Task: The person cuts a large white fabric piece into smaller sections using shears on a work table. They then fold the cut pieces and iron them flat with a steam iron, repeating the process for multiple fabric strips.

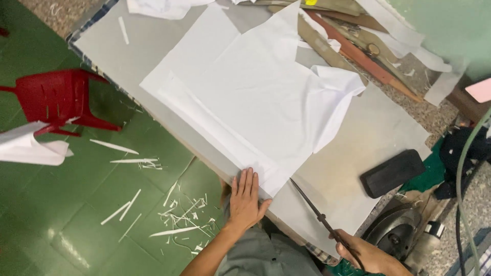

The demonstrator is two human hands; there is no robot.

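Note:
My left hand (pixel 244 198) lies flat, fingers together, on the near corner of a white cloth (pixel 255 97) spread over the grey cutting table (pixel 353 153). My right hand (pixel 365 253) grips the handles of long dark scissors (pixel 314 212). Their blades point up-left and the tips reach the cloth's near edge, just right of my left hand. The cloth is folded in layers, with a loose flap turned over at its right side.
A black oblong block (pixel 393 173) rests on the table at right. Brown paper patterns and a wooden ruler (pixel 358 53) lie at the far edge. A red plastic stool (pixel 59 99) and white fabric scraps (pixel 174 217) are on the green floor at left.

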